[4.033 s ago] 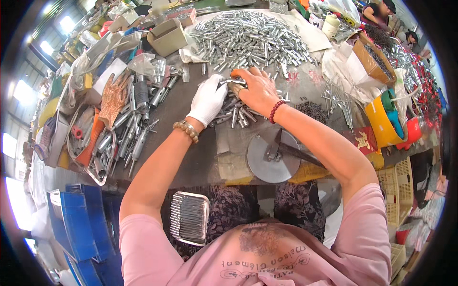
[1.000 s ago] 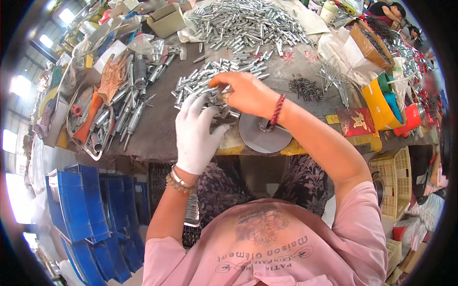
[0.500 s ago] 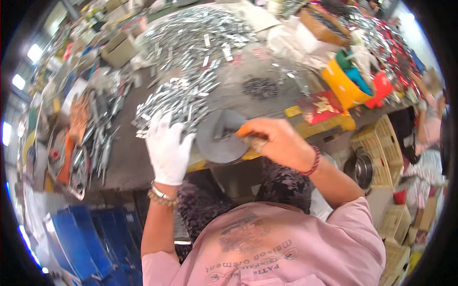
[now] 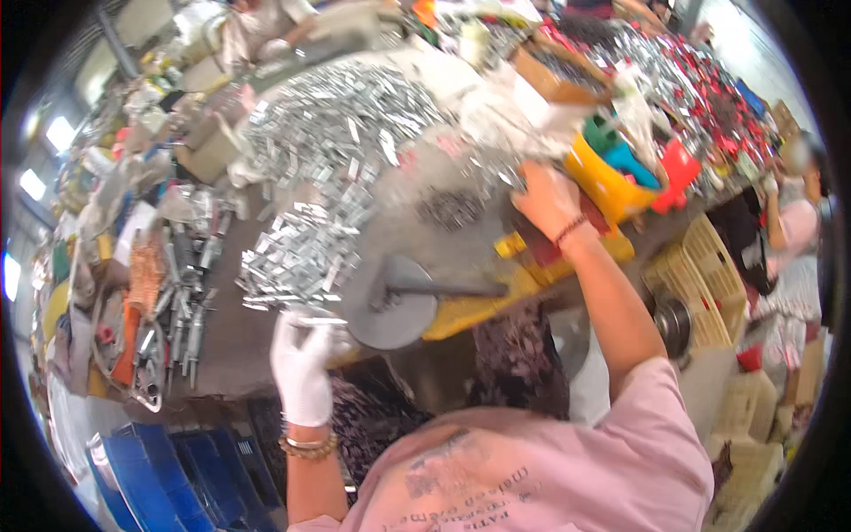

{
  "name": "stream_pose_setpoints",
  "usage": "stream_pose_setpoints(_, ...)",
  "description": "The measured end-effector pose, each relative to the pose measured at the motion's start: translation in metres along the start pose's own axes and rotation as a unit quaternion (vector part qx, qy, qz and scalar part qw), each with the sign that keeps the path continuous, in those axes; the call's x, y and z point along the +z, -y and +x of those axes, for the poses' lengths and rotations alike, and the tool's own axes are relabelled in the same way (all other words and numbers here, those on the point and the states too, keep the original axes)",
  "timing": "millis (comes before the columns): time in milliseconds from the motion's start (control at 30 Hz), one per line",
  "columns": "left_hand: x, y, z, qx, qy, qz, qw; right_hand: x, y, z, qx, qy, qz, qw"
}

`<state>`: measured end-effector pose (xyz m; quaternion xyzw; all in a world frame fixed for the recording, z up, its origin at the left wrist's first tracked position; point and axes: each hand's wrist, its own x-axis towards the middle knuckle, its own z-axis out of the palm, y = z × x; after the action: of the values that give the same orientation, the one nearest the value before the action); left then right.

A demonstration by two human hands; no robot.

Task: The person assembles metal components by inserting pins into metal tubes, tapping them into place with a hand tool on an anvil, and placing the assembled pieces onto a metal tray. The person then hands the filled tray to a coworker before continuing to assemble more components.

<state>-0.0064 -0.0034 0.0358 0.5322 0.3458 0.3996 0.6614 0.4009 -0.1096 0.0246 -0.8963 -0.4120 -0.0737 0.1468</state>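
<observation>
My left hand [image 4: 301,368], in a white glove, pinches a small silver metal strip [image 4: 324,320] by the table's near edge. Just right of it is a round grey plate [image 4: 409,330], on which a dark tool with a long straight handle [image 4: 456,289] lies, the handle reaching past the rim. My bare right hand [image 4: 548,204] is farther off, its fingers drawn together beside some small shiny pieces [image 4: 496,170]; whatever is between the fingertips is hidden. A heap of silver strips [image 4: 301,253] lies beyond my left hand, and a little pile of small dark parts [image 4: 450,209] sits mid-table.
A larger heap of strips [image 4: 341,111] covers the far table. At the right stand a yellow container [image 4: 612,182], a red one [image 4: 678,177] and a cardboard box [image 4: 558,75]. Long metal tools [image 4: 184,293] lie at the left. A person [image 4: 261,31] is across the table.
My right hand has left the tool's handle and moved far right to the shiny pieces. My left hand has drawn back from the heap with a strip. The view has shifted.
</observation>
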Motion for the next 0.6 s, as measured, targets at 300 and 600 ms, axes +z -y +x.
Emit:
stream_pose_setpoints(300,0.014,0.024,0.0,0.11,0.086,0.279,0.95,-0.01,0.005,-0.016,-0.044,0.054,-0.042,0.997)
stream_pose_setpoints(600,0.0,0.013,0.013,0.203,0.094,0.439,0.871,-0.011,-0.005,-0.01,-0.065,0.034,0.057,0.996)
